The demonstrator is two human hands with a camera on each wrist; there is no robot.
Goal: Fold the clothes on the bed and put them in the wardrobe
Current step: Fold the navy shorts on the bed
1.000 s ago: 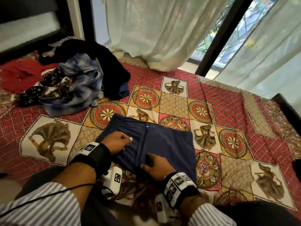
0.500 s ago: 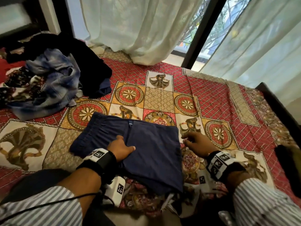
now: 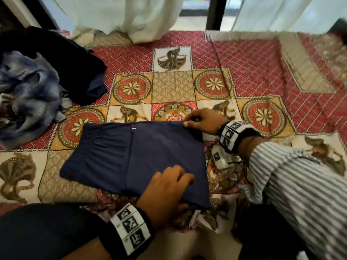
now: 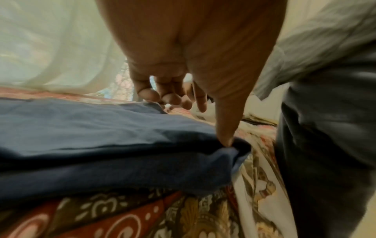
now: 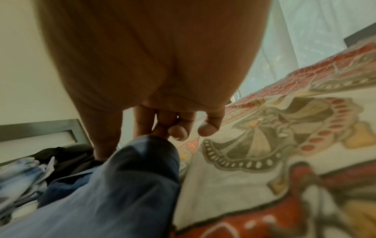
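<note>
Navy shorts (image 3: 131, 156) lie folded flat on the patterned bedspread (image 3: 262, 62), waistband to the left. My left hand (image 3: 167, 188) rests on their near right corner, fingers curled on top. In the left wrist view the thumb (image 4: 223, 128) digs into that corner of the shorts (image 4: 101, 128). My right hand (image 3: 204, 121) pinches the far right corner. The right wrist view shows its thumb and forefinger (image 5: 142, 125) holding a raised fold of the navy cloth (image 5: 122, 185).
A heap of unfolded clothes lies at the left: a blue tie-dye garment (image 3: 28, 94) and a black one (image 3: 65, 59). White curtains (image 3: 131, 15) hang onto the bed's far edge beside a dark window post (image 3: 216, 12). The wardrobe is out of view.
My right hand went from the shorts' near edge out to the right, then onto the far right corner. My left hand slid from the left middle to the near right corner.
</note>
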